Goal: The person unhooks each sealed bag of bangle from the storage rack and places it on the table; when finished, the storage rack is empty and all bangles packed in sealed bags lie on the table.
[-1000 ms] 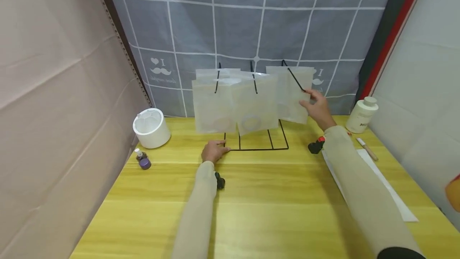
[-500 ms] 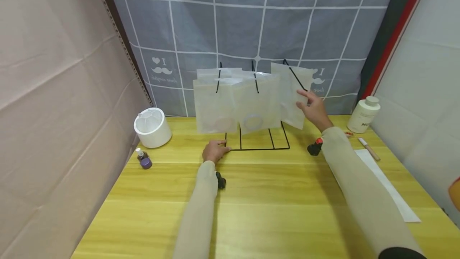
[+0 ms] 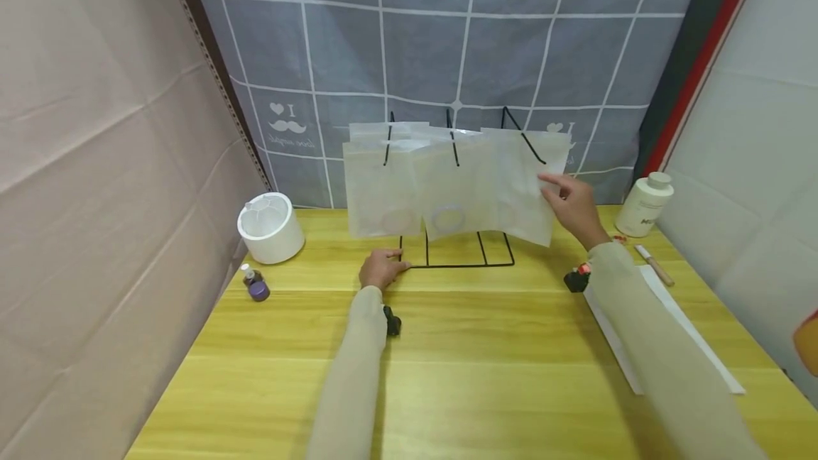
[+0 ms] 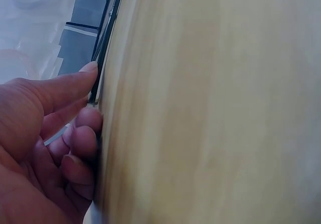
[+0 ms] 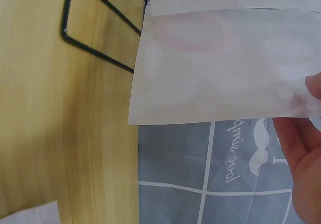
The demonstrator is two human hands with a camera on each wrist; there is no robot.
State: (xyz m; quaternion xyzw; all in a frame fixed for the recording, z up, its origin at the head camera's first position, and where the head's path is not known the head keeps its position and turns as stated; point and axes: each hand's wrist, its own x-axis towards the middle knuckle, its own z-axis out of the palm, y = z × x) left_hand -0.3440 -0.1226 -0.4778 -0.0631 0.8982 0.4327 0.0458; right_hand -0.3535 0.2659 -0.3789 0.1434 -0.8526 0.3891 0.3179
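Note:
A black wire rack (image 3: 463,266) with upright hooks stands at the back of the table. My left hand (image 3: 380,268) pinches its front left corner, thumb and forefinger on the wire in the left wrist view. Translucent white bags hang on the rack: a left bag (image 3: 377,187), a middle bag (image 3: 454,187) and a right bag (image 3: 524,194). My right hand (image 3: 577,208) pinches the right bag's outer edge below the hook tip. A pink ring (image 5: 195,40) shows faintly through that bag in the right wrist view.
At left stand a white round container (image 3: 270,229) and a small dark bottle with a purple cap (image 3: 258,292). At right are a white bottle (image 3: 644,204), a wooden-handled tool (image 3: 655,266) and a white sheet (image 3: 613,343) partly under my forearm. A grey curtain (image 3: 422,41) hangs behind.
My right hand has moved right and slightly down with the right bag, which now hangs lower and farther forward, its top edge below where it was. My left hand keeps its place on the rack.

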